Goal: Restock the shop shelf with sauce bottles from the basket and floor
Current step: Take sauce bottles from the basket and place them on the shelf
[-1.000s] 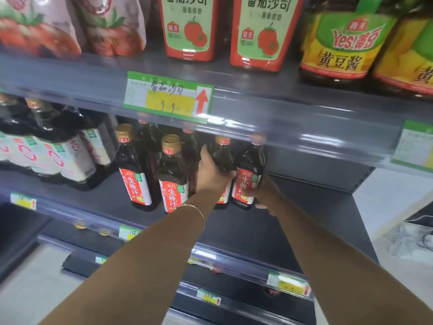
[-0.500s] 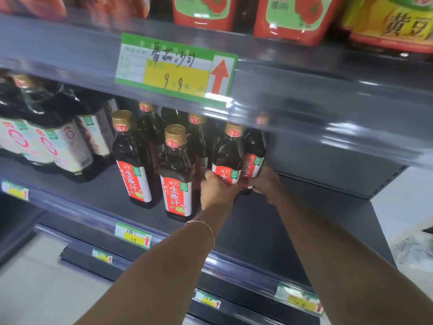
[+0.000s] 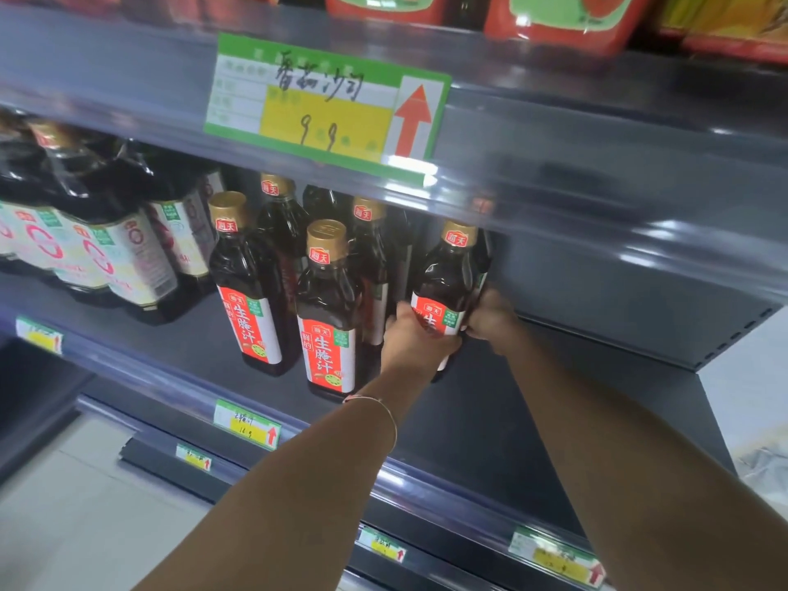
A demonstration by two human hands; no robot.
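Our left hand: our left hand (image 3: 415, 341) wraps around the lower front of a dark glass sauce bottle with a gold cap and red label (image 3: 447, 292), fingers curled over the label; a thin bracelet (image 3: 379, 409) circles the wrist
Our right hand: our right hand (image 3: 490, 315) presses against the right side of the same bottle, its fingers closed on the glass, so we clasp it from both sides
Held bottle: it stands upright on the dark grey metal shelf (image 3: 490, 420), at the right end of the bottle group, with bare shelf to its right
Neighbouring bottles: a matching gold-capped bottle (image 3: 330, 309) stands just to the left of our left hand, another (image 3: 249, 287) further left, and more behind them
Left of shelf: larger dark bottles with pale labels wrapped in clear film (image 3: 98, 232)
Shelf above: a green and yellow price tag with a red arrow (image 3: 326, 106) on the edge strip, red packets (image 3: 554, 14) above it
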